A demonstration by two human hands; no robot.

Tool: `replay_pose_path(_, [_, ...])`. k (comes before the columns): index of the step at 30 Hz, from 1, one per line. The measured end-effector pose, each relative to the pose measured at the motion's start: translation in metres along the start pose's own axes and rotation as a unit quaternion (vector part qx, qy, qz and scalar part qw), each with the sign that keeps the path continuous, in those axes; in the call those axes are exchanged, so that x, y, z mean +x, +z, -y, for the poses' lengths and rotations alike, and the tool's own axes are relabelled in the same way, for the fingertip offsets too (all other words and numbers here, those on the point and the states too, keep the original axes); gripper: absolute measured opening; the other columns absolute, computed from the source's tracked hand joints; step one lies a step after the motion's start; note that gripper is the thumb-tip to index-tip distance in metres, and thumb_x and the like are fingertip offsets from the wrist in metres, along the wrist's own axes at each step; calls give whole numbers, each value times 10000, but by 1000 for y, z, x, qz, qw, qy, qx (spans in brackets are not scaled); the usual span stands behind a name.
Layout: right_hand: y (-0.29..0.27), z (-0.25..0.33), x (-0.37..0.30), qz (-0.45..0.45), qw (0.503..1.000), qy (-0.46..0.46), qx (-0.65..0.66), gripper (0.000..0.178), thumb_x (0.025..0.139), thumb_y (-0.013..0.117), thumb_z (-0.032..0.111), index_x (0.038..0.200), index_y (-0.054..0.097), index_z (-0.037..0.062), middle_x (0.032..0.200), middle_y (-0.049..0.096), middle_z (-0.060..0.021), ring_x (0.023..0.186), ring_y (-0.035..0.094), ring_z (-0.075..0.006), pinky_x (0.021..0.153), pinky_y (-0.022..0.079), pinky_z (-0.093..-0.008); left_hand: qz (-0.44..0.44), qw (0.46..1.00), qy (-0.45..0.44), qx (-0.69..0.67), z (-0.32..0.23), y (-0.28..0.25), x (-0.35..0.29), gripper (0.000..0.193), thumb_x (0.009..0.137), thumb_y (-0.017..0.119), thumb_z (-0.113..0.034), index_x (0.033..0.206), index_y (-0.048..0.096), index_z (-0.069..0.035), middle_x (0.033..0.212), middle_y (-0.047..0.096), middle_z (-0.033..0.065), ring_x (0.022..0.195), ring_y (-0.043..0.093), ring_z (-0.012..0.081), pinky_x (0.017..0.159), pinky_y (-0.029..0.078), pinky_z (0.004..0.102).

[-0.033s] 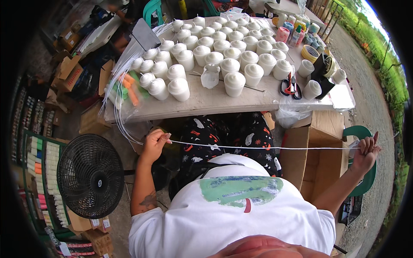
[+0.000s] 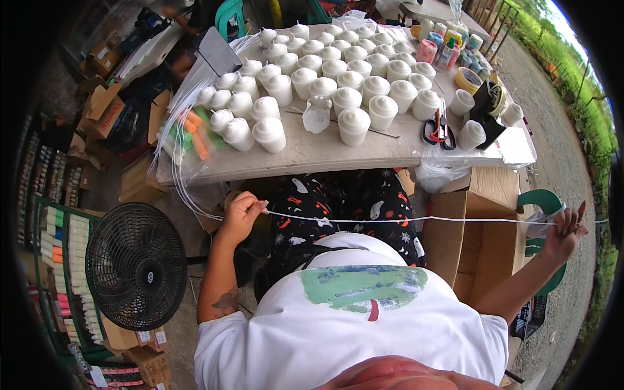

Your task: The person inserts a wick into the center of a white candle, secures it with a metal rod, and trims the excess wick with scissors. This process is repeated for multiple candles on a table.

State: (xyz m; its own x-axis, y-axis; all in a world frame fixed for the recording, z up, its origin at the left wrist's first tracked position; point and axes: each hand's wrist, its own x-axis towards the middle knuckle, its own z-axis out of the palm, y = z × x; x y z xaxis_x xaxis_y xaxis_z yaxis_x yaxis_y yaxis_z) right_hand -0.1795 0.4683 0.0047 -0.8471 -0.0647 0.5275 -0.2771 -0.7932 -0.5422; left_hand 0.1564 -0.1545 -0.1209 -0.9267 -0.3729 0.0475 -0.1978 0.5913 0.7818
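A thin white cord [image 2: 416, 220] is held stretched straight across the middle of the frame, between both hands. At centre left, the left hand [image 2: 239, 214] is closed, its fingers [image 2: 259, 207] pinched on the cord's end, from which further loops of cord trail up toward the table [image 2: 364, 151] edge. At the right edge, the right hand [image 2: 564, 229] is raised with the cord gripped between thumb and curled fingers, the other fingers spread loosely. No change can be read from this single moment; the cord is simply taut, judged to be a length drawn out. Rows of white moulded candles [image 2: 354, 123] are seen on the table above, with scissors [image 2: 439, 130] at right. A black fan [image 2: 135, 263] stands at lower left.
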Motion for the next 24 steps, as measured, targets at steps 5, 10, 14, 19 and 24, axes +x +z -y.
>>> replay_pose_path(5, [85, 76, 48, 19, 980, -115, -159, 352, 1010, 364, 130, 1275, 394, -100, 853, 403, -62, 697, 392, -148, 580, 361, -248, 67, 983, 173, 10, -91, 40, 39, 388, 814, 728, -180, 1160, 615, -45, 1106, 539, 114, 996, 554, 262, 863, 466, 346])
replay_pose_path(10, [149, -59, -16, 168, 934, 145, -279, 441, 993, 484, 160, 1357, 412, -78, 868, 552, -58, 576, 429, -45, 455, 342, -172, -123, 943, 306, 36, -121, 92, 118, 700, 793, 744, -188, 1363, 373, -20, 1217, 474, 187, 1068, 537, 351, 923, 452, 417])
replay_pose_path(14, [169, -168, -76, 280, 847, 310, -329, 290, 955, 569, 120, 1221, 561, 5, 728, 531, 26, 557, 423, -38, 475, 331, -194, -195, 946, 251, 61, -118, 112, 137, 744, 788, 744, -197, 1362, 325, 22, 1231, 471, 223, 1111, 520, 384, 945, 440, 436])
replay_pose_path(19, [180, -229, -70, 174, 885, 369, -223, 196, 938, 607, 133, 1093, 598, 13, 728, 543, 39, 580, 438, -24, 510, 340, -180, -195, 946, 248, 72, -105, 125, 150, 751, 796, 731, -237, 1363, 311, 21, 1278, 464, 265, 1169, 494, 403, 962, 426, 458])
replay_pose_path(24, [191, -294, -50, 163, 874, 350, -295, 345, 888, 684, 155, 1175, 572, -1, 758, 542, 40, 645, 459, -23, 568, 368, -180, -199, 954, 223, 35, -103, 146, 162, 799, 783, 737, -278, 1375, 292, 21, 1248, 477, 282, 1160, 500, 415, 962, 419, 473])
